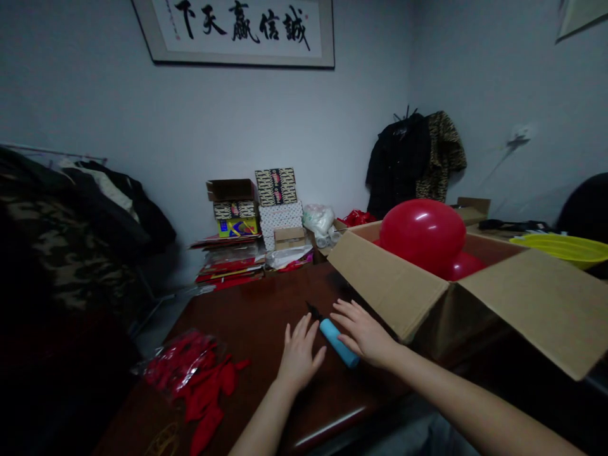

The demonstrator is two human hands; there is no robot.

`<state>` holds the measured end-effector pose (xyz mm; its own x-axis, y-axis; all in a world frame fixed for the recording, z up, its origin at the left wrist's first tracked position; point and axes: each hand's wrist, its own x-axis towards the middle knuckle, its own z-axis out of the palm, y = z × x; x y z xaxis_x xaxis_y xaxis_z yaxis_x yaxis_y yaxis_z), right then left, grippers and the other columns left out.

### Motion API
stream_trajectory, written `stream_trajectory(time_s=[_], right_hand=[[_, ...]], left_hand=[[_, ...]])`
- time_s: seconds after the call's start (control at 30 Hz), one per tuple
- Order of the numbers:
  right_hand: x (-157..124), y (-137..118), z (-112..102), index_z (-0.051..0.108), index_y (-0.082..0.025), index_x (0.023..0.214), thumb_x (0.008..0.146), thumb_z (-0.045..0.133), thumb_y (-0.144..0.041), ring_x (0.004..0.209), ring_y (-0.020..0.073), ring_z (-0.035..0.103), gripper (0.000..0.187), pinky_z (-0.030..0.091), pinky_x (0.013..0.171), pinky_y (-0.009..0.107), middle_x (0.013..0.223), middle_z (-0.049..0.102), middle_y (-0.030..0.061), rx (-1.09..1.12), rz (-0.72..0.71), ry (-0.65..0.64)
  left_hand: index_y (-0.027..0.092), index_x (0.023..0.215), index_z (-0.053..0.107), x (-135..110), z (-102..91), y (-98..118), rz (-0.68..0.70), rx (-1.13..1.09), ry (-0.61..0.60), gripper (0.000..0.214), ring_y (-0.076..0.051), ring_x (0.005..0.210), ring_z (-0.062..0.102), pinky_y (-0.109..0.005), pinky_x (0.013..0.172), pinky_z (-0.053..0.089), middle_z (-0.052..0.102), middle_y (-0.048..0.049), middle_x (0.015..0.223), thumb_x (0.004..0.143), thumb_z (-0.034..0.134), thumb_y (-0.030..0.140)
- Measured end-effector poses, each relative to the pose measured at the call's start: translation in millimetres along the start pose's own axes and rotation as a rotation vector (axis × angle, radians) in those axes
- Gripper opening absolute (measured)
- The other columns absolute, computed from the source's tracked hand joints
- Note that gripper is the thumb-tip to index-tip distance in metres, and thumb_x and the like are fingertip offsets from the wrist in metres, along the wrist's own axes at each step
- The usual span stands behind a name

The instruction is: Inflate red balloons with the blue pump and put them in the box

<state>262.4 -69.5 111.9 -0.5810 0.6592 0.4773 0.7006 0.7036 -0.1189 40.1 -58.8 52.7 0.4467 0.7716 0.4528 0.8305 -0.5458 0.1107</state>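
Blue pump (338, 342) lies on the tabletop (256, 316) between two spread, empty hands: left hand (299, 351) at its nine o'clock, right hand (363, 332) touching it at three o'clock.

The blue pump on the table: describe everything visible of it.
The blue pump is a slim light-blue cylinder, smooth like plastic, with a thin black tip at its far end. It lies flat on the dark brown table, slanting from far left to near right, between the two hands. The right hand lies open against its near right side, covering part of it; the left hand is open just beside it, contact unclear.
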Motion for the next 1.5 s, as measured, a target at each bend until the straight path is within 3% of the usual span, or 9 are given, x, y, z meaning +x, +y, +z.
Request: stream_trajectory(time_s=[0.2, 0.37, 0.7, 0.87, 1.03, 1.27, 1.33, 1.43, 1.5], right_hand=[[-5.5, -42.0, 77.5, 0.040, -0.023, 0.130, 0.087, 0.042, -0.038, 0.130, 0.0220, 0.025, 0.045, 0.020, 0.107, 0.046, 0.137, 0.037, 0.0084, 0.154, 0.010, -0.134], [3.7, -81.9, 121.4, 0.042, -0.023, 0.128, 0.087, 0.042, -0.038, 0.130, 0.0221, 0.026, 0.044, 0.020, 0.107, 0.046, 0.137, 0.038, 0.0085, 0.231, -0.021, -0.210], [32.5, -130.7, 163.5, 0.045, -0.022, 0.125, 0.086, 0.043, -0.039, 0.129, 0.0219, 0.027, 0.043, 0.018, 0.107, 0.044, 0.136, 0.039, 0.0088, 0.291, -0.048, -0.289], [35.9, -137.9, 171.1, 0.050, -0.022, 0.121, 0.085, 0.043, -0.038, 0.129, 0.0220, 0.028, 0.040, 0.019, 0.106, 0.044, 0.136, 0.039, 0.0089, 0.309, -0.052, -0.301], [38.3, -137.4, 172.3, 0.050, -0.022, 0.121, 0.084, 0.046, -0.033, 0.129, 0.0216, 0.027, 0.039, 0.020, 0.106, 0.044, 0.136, 0.039, 0.0087, 0.320, -0.055, -0.278], [47.9, -137.2, 160.4, 0.038, -0.024, 0.130, 0.073, 0.058, -0.023, 0.131, 0.0228, 0.020, 0.060, 0.016, 0.106, 0.047, 0.142, 0.029, 0.0099, 0.326, -0.053, -0.179], [47.9, -135.2, 155.1, 0.047, -0.026, 0.123, 0.073, 0.059, -0.025, 0.131, 0.0235, 0.020, 0.051, 0.015, 0.106, 0.049, 0.142, 0.028, 0.0080, 0.330, -0.059, -0.149], [44.1, -128.7, 147.4, 0.061, -0.028, 0.100, 0.076, 0.056, -0.025, 0.129, 0.0222, 0.025, 0.024, 0.013, 0.106, 0.050, 0.136, 0.038, 0.0036, 0.336, -0.062, -0.112], [39.9, -122.5, 142.5, 0.063, -0.027, 0.090, 0.077, 0.053, -0.023, 0.128, 0.0211, 0.028, 0.016, 0.011, 0.106, 0.050, 0.130, 0.045, 0.0029, 0.333, -0.049, -0.086]], left_hand=[[0.024, 0.133, 0.037, -77.9, 6.3, -36.7, -0.162, 0.019, -0.082, 0.053, -0.026, 0.130, 0.024, -0.054, 0.105, 0.011, 0.028, -0.0095, 0.144, 0.082, 0.044, 0.037], [0.022, 0.129, 0.041, -124.9, 1.0, -66.1, -0.285, 0.067, -0.120, 0.049, -0.026, 0.130, 0.026, -0.053, 0.105, 0.012, 0.030, -0.0100, 0.143, 0.082, 0.044, 0.036], [0.016, 0.118, 0.052, -179.2, -25.3, -110.5, -0.549, 0.318, 0.005, 0.042, -0.028, 0.129, 0.028, -0.055, 0.104, 0.012, 0.037, -0.0146, 0.138, 0.078, 0.049, 0.026], [0.018, 0.091, 0.063, -199.3, -39.3, -125.5, -0.622, 0.361, 0.012, 0.023, -0.028, 0.127, 0.030, -0.056, 0.103, 0.013, 0.044, -0.0126, 0.133, 0.073, 0.050, 0.015], [0.023, 0.086, 0.065, -194.5, -61.1, -121.7, -0.540, 0.260, 0.044, 0.024, -0.025, 0.126, 0.032, -0.054, 0.104, 0.015, 0.049, -0.0071, 0.129, 0.075, 0.047, 0.012], [0.027, 0.085, 0.066, -150.3, -88.0, -94.0, -0.279, 0.077, -0.035, 0.027, -0.024, 0.131, 0.022, -0.052, 0.106, 0.013, 0.043, -0.0014, 0.135, 0.072, 0.050, 0.010], [0.027, 0.085, 0.066, -136.9, -89.6, -86.1, -0.219, 0.045, -0.064, 0.028, -0.023, 0.132, 0.021, -0.052, 0.106, 0.012, 0.042, -0.0002, 0.135, 0.071, 0.051, 0.009], [0.028, 0.087, 0.066, -118.4, -87.4, -78.2, -0.140, 0.014, -0.099, 0.027, -0.023, 0.131, 0.020, -0.053, 0.106, 0.010, 0.041, 0.0000, 0.135, 0.071, 0.052, 0.011], [0.027, 0.085, 0.066, -107.4, -84.4, -76.0, -0.105, 0.019, -0.107, 0.025, -0.024, 0.131, 0.021, -0.053, 0.106, 0.008, 0.042, -0.0009, 0.135, 0.072, 0.052, 0.011]])
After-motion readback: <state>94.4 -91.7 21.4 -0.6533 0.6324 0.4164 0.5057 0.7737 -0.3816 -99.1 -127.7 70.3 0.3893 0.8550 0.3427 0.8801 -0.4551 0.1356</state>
